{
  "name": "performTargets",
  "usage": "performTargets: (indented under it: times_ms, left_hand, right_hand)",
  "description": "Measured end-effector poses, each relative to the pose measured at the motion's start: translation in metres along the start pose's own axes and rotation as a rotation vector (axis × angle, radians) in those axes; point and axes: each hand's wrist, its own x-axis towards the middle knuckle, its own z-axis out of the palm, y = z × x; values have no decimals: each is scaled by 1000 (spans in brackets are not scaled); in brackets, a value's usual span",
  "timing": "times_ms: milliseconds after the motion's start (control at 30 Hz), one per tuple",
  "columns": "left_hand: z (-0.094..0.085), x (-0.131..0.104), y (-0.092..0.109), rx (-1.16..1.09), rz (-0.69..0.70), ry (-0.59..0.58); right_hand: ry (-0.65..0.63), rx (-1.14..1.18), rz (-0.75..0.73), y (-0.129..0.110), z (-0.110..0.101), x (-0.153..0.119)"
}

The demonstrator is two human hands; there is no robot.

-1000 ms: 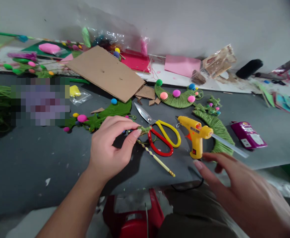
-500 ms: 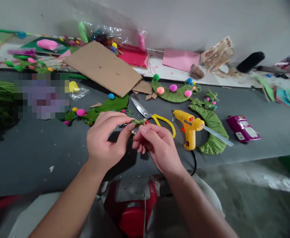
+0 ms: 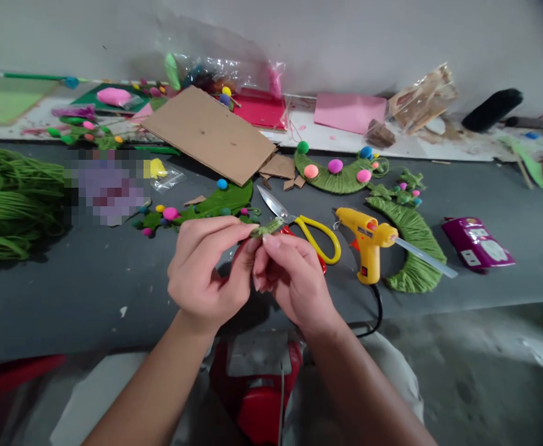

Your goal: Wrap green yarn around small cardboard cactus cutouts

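Between the fingertips of both hands is a small green yarn piece (image 3: 270, 227), partly covered by the fingers. My left hand (image 3: 210, 269) pinches its left end; my right hand (image 3: 294, 269) grips it from the right, thumb on top. Just behind the hands lie scissors (image 3: 318, 235) with yellow and red handles, blades pointing away. A yellow glue gun (image 3: 368, 238) with a clear glue stick stands to the right. Beside it rests a green yarn-wrapped crescent (image 3: 415, 260). Another crescent (image 3: 329, 176), carrying coloured pompoms, lies farther back.
A heap of green yarn (image 3: 15, 204) sits at the left of the grey table (image 3: 90, 310). Brown cardboard (image 3: 210, 133) lies behind the hands. A purple packet (image 3: 478, 243) is at the right. The glue gun's black cord (image 3: 379, 310) drops over the front edge.
The view has shifted left, so things on the table appear farther right. Both hands still hold the green piece, and the fingertips have drawn slightly closer together.
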Motion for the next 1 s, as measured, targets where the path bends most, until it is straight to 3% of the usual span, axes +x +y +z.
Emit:
performTargets:
  times_ms: [1000]
  left_hand:
    - [-3,-2,5,16,-12,-5]
  right_hand:
    - [7,-3,-27,5,0,3]
